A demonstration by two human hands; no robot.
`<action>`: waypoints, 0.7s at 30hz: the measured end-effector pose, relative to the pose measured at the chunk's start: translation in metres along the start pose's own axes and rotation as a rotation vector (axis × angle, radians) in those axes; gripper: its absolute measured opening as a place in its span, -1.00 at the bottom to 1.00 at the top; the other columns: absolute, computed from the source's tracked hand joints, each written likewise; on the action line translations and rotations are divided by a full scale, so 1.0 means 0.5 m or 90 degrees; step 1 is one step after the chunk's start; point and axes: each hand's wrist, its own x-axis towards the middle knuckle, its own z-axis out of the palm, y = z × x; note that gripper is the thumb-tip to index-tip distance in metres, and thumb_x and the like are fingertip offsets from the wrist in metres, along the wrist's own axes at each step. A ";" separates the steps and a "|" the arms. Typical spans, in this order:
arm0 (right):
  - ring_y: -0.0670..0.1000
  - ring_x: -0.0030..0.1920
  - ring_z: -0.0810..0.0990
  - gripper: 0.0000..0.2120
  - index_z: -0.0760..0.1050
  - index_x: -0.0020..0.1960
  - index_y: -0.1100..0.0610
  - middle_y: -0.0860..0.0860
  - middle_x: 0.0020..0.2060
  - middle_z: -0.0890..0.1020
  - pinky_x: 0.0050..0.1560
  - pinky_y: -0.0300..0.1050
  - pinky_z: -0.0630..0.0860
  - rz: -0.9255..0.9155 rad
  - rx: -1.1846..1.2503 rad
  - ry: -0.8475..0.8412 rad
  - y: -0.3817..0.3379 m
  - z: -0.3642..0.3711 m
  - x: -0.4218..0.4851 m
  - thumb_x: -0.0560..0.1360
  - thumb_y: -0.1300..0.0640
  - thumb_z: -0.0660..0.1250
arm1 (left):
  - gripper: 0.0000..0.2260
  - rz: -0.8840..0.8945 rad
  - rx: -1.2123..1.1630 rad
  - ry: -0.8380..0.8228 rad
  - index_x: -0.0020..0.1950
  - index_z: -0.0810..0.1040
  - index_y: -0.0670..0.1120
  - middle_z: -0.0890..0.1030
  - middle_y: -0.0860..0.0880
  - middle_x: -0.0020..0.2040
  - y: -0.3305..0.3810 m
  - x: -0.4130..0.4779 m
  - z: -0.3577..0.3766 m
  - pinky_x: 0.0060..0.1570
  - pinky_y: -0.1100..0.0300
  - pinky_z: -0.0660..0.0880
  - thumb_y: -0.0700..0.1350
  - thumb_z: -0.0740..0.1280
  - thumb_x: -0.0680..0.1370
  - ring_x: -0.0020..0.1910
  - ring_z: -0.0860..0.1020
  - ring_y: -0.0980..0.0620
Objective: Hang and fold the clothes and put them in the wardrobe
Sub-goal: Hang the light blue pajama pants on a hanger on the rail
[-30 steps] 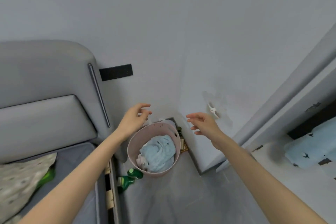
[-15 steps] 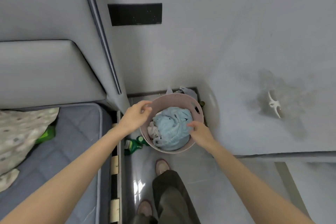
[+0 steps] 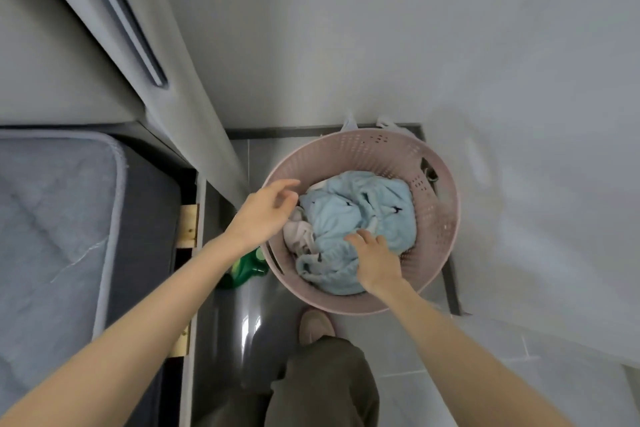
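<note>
A round pink laundry basket [image 3: 440, 218] stands on the grey floor in the corner. Inside it lies a crumpled light blue garment [image 3: 349, 215] with small dark marks, and a pale pink and white piece of clothing [image 3: 298, 236] beside it on the left. My right hand [image 3: 375, 260] is down in the basket with its fingertips curled into the blue garment's lower part. My left hand [image 3: 265, 215] hovers over the basket's left rim, fingers loosely spread, holding nothing.
A bed with a grey quilted mattress [image 3: 52, 236] and padded headboard [image 3: 104, 28] fills the left. A green bottle [image 3: 246, 267] lies on the floor between bed frame and basket. White walls close the corner behind the basket. My leg and shoe [image 3: 315, 326] stand below.
My head has tipped down and come closer to the basket. Both hands dropped from mid-air; the right went into the basket onto the blue garment, the left reached the rim.
</note>
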 end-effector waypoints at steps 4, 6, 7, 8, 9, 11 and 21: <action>0.18 0.41 0.16 -0.35 0.11 0.46 -0.04 0.07 0.43 0.16 0.28 0.13 0.30 0.019 -0.145 0.025 0.018 0.080 0.074 0.48 0.29 0.28 | -0.69 0.004 -0.014 0.001 0.37 0.43 0.02 0.53 0.10 0.09 -0.064 0.047 0.053 0.10 0.35 0.32 -0.08 0.20 0.62 0.10 0.47 0.17; 0.17 0.34 0.25 -0.41 0.17 0.42 0.01 0.09 0.31 0.31 0.24 0.09 0.31 0.007 -0.204 0.072 0.025 0.105 0.093 0.46 0.24 0.30 | -0.69 0.002 -0.020 0.001 0.36 0.43 0.01 0.53 0.11 0.06 -0.081 0.060 0.070 0.08 0.36 0.31 -0.09 0.20 0.62 0.07 0.48 0.17; 0.16 0.27 0.35 -0.47 0.26 0.37 0.03 0.08 0.21 0.42 0.19 0.07 0.35 -0.011 -0.237 0.108 0.028 0.111 0.097 0.44 0.21 0.34 | -0.69 0.000 -0.024 0.001 0.36 0.44 0.00 0.53 0.11 0.06 -0.086 0.064 0.076 0.09 0.35 0.32 -0.10 0.20 0.62 0.08 0.48 0.15; 0.14 0.15 0.47 -0.52 0.39 0.27 0.02 0.05 0.07 0.53 0.11 0.02 0.42 -0.024 -0.266 0.148 0.030 0.111 0.097 0.39 0.15 0.41 | -0.69 -0.001 -0.029 0.000 0.37 0.44 -0.01 0.53 0.10 0.06 -0.089 0.066 0.081 0.11 0.33 0.33 -0.10 0.20 0.62 0.08 0.49 0.13; 0.09 0.01 0.55 -0.58 0.51 0.15 0.00 0.00 -0.11 0.60 0.00 -0.04 0.49 -0.041 -0.290 0.169 0.029 0.106 0.093 0.31 0.10 0.48 | -0.69 -0.003 -0.030 -0.003 0.37 0.44 -0.01 0.53 0.09 0.07 -0.089 0.066 0.083 0.13 0.31 0.34 -0.11 0.20 0.62 0.10 0.50 0.11; 0.08 -0.05 0.57 -0.66 0.54 0.10 0.02 -0.01 -0.19 0.62 -0.02 -0.06 0.48 -0.057 -0.304 0.181 0.032 0.090 0.074 0.34 0.11 0.45 | -0.69 -0.006 -0.026 -0.012 0.37 0.44 -0.02 0.54 0.07 0.08 -0.081 0.058 0.081 0.15 0.29 0.35 -0.12 0.20 0.62 0.12 0.51 0.09; 0.21 -0.25 0.50 -0.86 0.55 -0.07 0.29 0.19 -0.23 0.58 -0.32 0.06 0.46 -0.087 -0.033 0.427 -0.006 -0.255 -0.164 0.37 0.35 0.41 | -0.48 0.100 0.071 -0.061 0.47 0.29 0.00 0.38 -0.04 0.39 0.140 -0.107 -0.028 0.32 0.28 0.18 -0.10 0.35 0.53 0.36 0.35 0.03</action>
